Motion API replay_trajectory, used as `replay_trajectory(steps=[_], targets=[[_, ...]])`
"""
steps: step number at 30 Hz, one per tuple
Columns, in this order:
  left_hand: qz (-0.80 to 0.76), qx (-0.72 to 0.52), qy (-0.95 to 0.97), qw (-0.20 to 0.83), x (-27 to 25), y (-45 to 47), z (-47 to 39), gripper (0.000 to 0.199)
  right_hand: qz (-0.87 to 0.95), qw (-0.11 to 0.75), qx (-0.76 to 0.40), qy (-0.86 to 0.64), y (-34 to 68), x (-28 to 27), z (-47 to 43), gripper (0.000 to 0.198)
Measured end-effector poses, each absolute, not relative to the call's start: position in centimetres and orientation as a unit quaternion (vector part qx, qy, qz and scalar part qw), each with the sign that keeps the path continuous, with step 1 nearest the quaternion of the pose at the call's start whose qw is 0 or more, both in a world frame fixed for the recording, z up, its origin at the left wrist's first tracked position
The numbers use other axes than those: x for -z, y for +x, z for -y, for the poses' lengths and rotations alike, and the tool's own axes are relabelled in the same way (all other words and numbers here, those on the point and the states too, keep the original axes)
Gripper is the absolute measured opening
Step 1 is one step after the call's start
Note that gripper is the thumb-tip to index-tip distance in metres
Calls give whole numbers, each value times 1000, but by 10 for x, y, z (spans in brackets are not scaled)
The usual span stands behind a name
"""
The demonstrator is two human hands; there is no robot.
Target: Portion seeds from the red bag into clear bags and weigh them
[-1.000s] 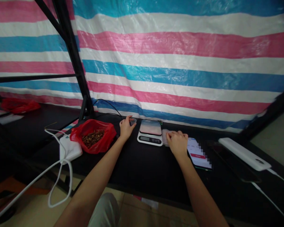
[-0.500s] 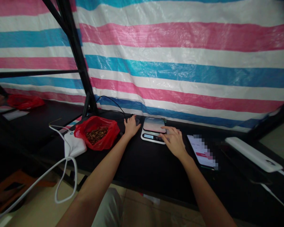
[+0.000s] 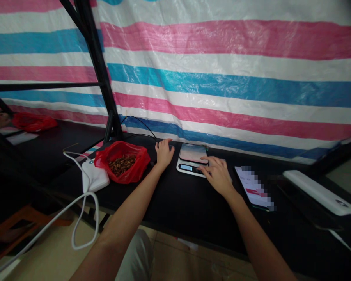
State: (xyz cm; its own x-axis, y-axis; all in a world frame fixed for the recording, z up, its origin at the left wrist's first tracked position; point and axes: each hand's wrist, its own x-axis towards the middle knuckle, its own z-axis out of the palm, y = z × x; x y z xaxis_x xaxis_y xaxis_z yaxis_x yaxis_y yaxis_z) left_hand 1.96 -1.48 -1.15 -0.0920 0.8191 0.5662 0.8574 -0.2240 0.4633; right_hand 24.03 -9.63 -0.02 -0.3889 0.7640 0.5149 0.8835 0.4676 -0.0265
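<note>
The kitchen scale [image 3: 192, 162] sits on the black surface [image 3: 175, 199], long side running left to right. The right hand [image 3: 217, 174] is nearer, fingers [image 3: 205, 159] loosely spread, touching its front right corner. The left hand [image 3: 163, 152] rests flat just left of the scale, holding nothing visible.

I see bare black table [image 3: 175, 203] open in front of the scale [image 3: 192, 160]. The red bag [image 3: 123, 162] crowds its left, the phone [image 3: 254, 187] its right, the striped tarp [image 3: 222, 86] walls off the back.
</note>
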Motion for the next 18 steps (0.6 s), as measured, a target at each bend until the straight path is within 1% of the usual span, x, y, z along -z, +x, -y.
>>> replay_trajectory(steps=[4,9,12,15,18], targets=[[627,390,-674,28,13,20,13,28,825,228,125,-501,239,-2,97,31],[629,349,-695,13,20,19,10,35,824,228,122,-504,238,-2,98,31],[605,327,-726,2,22,16,6,27,822,237,117,-504,238,-1,98,30],[556,386,-736,4,15,14,6,25,810,268,110,-509,238,-2,98,32],[468,487,-736,-35,1,21,15,34,791,318,105,-513,238,-4,98,31]])
